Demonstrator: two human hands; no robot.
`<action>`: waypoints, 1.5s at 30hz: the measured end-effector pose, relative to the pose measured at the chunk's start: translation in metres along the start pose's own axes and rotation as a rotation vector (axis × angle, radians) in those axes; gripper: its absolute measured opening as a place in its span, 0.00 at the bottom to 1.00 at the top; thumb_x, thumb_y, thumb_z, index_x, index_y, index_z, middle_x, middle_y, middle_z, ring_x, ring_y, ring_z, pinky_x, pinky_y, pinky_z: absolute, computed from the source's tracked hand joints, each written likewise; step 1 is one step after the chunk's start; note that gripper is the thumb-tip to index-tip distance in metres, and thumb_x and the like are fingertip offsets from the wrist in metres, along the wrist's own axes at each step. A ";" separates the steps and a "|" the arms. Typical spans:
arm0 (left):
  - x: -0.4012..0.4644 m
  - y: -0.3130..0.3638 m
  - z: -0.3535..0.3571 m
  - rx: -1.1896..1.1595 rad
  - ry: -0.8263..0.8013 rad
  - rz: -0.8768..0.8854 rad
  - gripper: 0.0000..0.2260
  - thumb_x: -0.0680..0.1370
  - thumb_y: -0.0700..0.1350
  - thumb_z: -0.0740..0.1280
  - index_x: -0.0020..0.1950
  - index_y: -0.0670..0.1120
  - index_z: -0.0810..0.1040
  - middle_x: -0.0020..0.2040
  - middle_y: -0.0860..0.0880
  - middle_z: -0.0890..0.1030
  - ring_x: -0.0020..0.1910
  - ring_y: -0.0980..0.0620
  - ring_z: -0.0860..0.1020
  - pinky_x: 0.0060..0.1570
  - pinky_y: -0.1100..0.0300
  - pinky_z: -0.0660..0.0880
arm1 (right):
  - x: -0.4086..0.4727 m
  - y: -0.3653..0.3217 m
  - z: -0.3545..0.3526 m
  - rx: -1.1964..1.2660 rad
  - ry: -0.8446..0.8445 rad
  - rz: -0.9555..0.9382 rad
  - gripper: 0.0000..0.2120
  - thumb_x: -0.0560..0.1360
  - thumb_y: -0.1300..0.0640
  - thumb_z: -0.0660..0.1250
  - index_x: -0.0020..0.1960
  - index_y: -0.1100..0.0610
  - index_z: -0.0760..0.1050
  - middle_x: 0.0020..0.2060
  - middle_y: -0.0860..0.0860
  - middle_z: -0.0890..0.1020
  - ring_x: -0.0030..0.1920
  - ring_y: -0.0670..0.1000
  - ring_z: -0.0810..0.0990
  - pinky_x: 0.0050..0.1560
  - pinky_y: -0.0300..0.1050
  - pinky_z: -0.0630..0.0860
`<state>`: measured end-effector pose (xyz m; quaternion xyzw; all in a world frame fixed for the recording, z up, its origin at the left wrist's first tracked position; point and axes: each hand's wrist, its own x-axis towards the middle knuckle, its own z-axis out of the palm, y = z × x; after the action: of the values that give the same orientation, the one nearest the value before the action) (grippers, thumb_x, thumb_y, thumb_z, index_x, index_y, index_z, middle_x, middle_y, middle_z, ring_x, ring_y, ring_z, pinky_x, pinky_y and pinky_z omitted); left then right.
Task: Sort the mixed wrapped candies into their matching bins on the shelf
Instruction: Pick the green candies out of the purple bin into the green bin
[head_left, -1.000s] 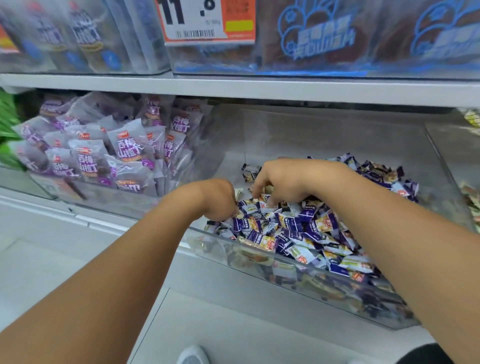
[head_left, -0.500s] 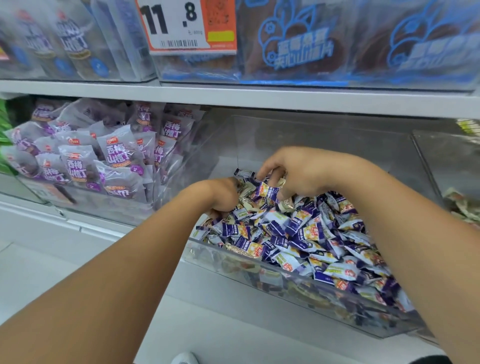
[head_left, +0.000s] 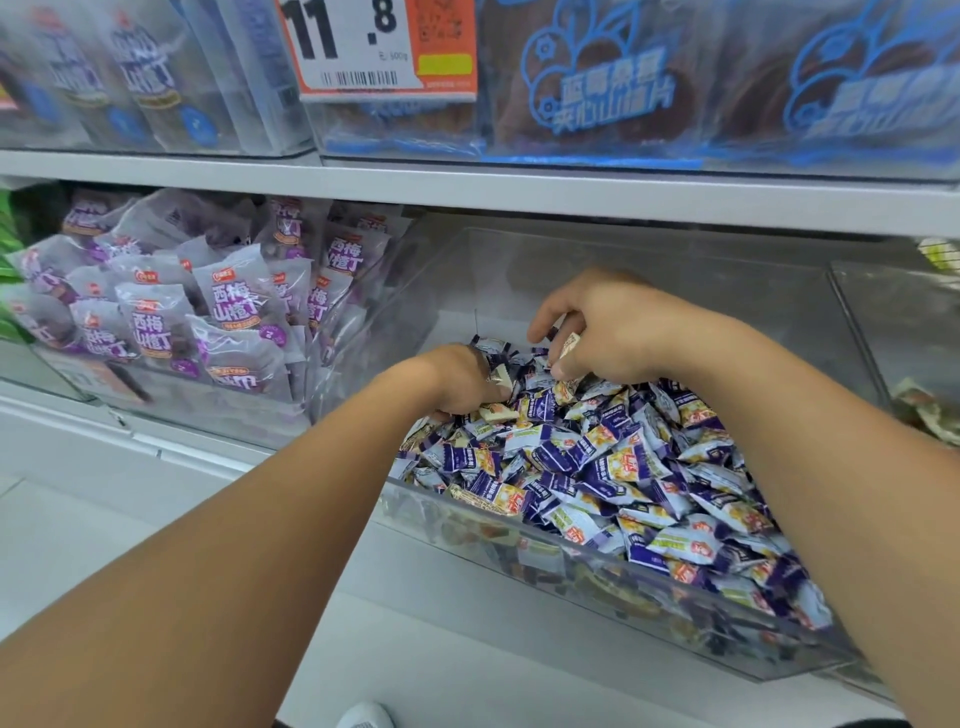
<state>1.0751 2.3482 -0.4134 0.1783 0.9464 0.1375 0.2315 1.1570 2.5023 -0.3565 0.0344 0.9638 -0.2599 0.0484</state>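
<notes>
Pinching beige candy (head_left: 567, 347), right hand (head_left: 605, 332) (over bin (head_left: 519, 540))

The clear bin (head_left: 597, 566) is open at the top, and the bare back part of its floor (head_left: 457, 325), behind the heap of wrapped candies (head_left: 613, 467), is the free room inside it. Overhead the shelf edge (head_left: 519, 195) caps the way in, so entry is from the front over the low front wall. The bin's clear side walls close off both flanks, with the purple snack packs (head_left: 228, 312) packed just beyond the left wall, and both forearms cross the front wall, filling much of that opening.
</notes>
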 end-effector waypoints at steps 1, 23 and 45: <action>-0.002 0.000 -0.001 0.060 0.046 0.030 0.23 0.80 0.58 0.64 0.66 0.41 0.74 0.60 0.42 0.77 0.55 0.43 0.78 0.53 0.53 0.76 | 0.000 -0.001 0.001 0.003 -0.002 -0.002 0.16 0.71 0.61 0.77 0.57 0.49 0.81 0.49 0.50 0.85 0.48 0.50 0.83 0.50 0.44 0.79; -0.083 -0.017 -0.041 0.167 -0.093 0.066 0.08 0.78 0.52 0.69 0.52 0.50 0.78 0.44 0.48 0.79 0.42 0.44 0.83 0.39 0.55 0.79 | 0.014 -0.023 0.030 -0.249 -0.092 -0.063 0.17 0.79 0.60 0.64 0.34 0.67 0.71 0.31 0.60 0.68 0.34 0.54 0.63 0.35 0.45 0.60; -0.040 -0.015 -0.011 0.505 -0.073 -0.048 0.05 0.78 0.39 0.66 0.43 0.44 0.72 0.40 0.47 0.76 0.41 0.46 0.74 0.42 0.58 0.72 | 0.003 -0.041 0.027 -0.064 -0.448 -0.215 0.08 0.74 0.55 0.68 0.50 0.47 0.84 0.25 0.40 0.78 0.28 0.40 0.74 0.31 0.35 0.70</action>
<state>1.0993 2.3163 -0.3940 0.2126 0.9457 -0.1154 0.2171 1.1525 2.4530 -0.3598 -0.1285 0.9349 -0.2339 0.2341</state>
